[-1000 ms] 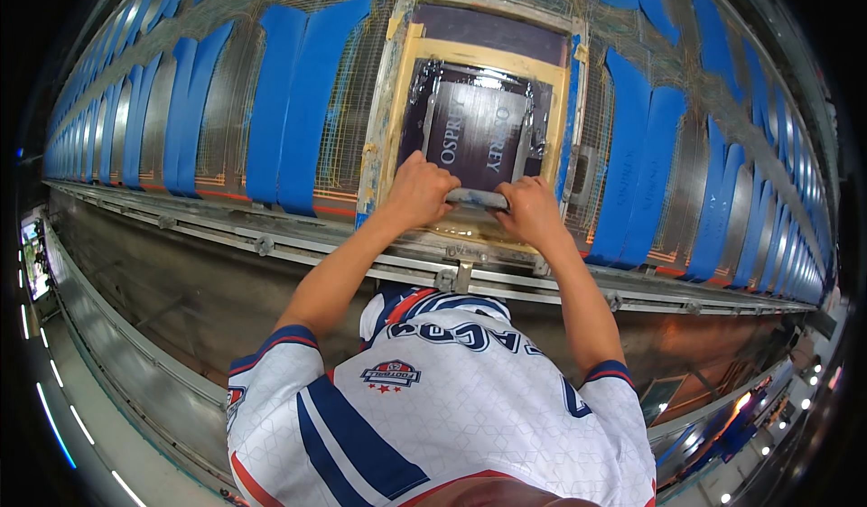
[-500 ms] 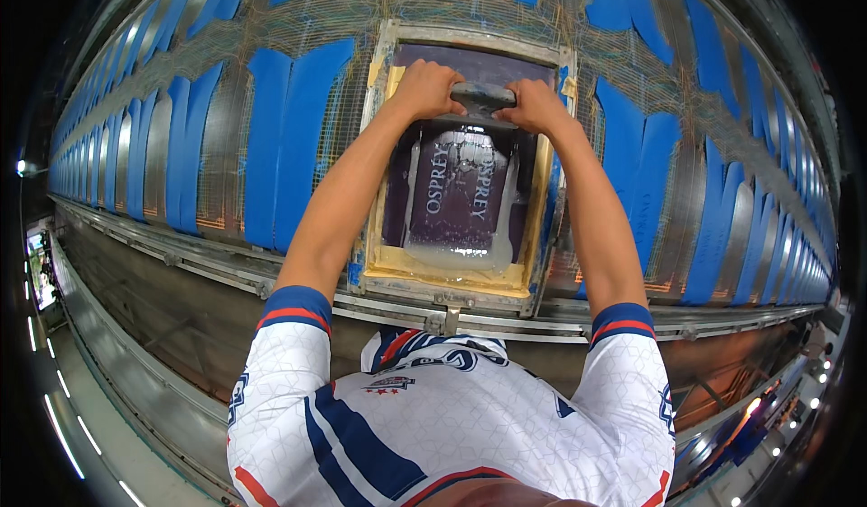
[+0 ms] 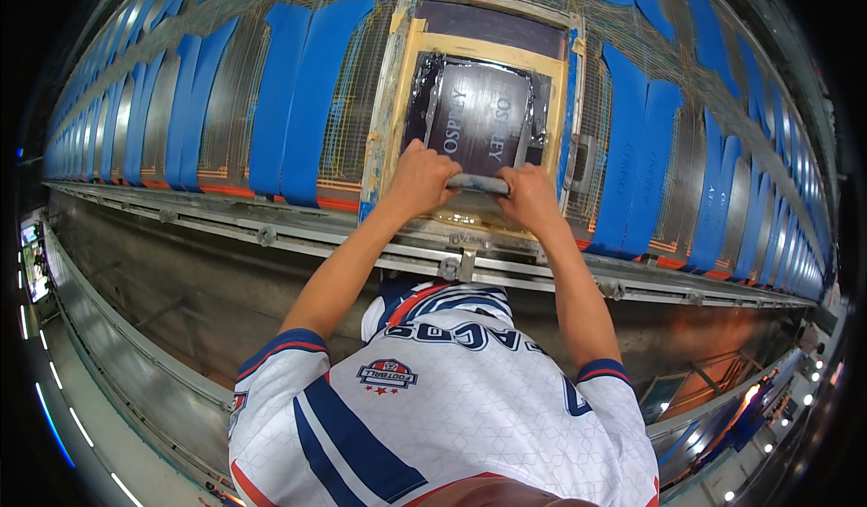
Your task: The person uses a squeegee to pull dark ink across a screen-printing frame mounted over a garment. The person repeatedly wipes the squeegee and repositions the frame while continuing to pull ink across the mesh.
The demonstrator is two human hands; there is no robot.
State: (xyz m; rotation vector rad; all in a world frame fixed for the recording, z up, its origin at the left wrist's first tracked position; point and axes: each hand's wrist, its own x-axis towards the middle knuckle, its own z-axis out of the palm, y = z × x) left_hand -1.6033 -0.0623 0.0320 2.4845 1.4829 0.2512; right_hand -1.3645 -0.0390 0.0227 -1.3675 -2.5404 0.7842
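Observation:
My left hand [image 3: 423,180] and my right hand [image 3: 526,196] are closed around the two ends of a grey squeegee [image 3: 478,184] at the near end of a screen-printing frame [image 3: 379,119]. The mesh inside is dark purple, bordered with yellow tape [image 3: 488,46]. A wet, glossy patch with pale lettering [image 3: 479,114] lies beyond the squeegee. My fingertips are partly hidden behind the squeegee and the backs of my hands.
The long printing table [image 3: 239,164] carries rows of blue fabric pieces [image 3: 280,110] on both sides of the frame. A metal rail [image 3: 406,259] runs along its near edge, above a lower trough [image 3: 181,272]. Strip lights show at both lower sides.
Half a second ago both hands held the squeegee at the frame's far end. They have drawn it back to the near end, about where it was a second ago.

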